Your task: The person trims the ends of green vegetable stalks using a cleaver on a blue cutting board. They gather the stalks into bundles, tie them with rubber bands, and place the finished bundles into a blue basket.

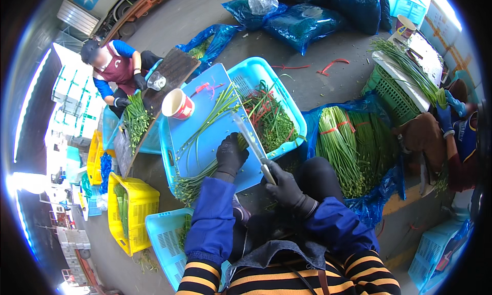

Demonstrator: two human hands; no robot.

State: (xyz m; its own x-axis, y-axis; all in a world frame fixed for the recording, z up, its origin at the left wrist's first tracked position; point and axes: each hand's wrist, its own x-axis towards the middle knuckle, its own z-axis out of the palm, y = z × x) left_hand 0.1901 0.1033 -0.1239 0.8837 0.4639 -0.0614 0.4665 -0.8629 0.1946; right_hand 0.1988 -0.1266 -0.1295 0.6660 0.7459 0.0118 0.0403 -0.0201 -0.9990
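My left hand, in a dark glove, grips a bundle of green flowering stalks on a blue cutting board. The bundle's cut ends show at my fingers, and its budded tops hang over the board's left edge. In my right hand, also gloved, is a knife held by its light handle, with the blade beside the cut ends. More loose stalks lie on the board, near a paper cup and red ties. The board rests across a light-blue crate.
Trimmings and red ties fill the crate's right part. Tied stalk bundles lie in blue plastic at my right knee. A yellow crate stands left. One person sits at the upper left, another at the right edge, both handling stalks.
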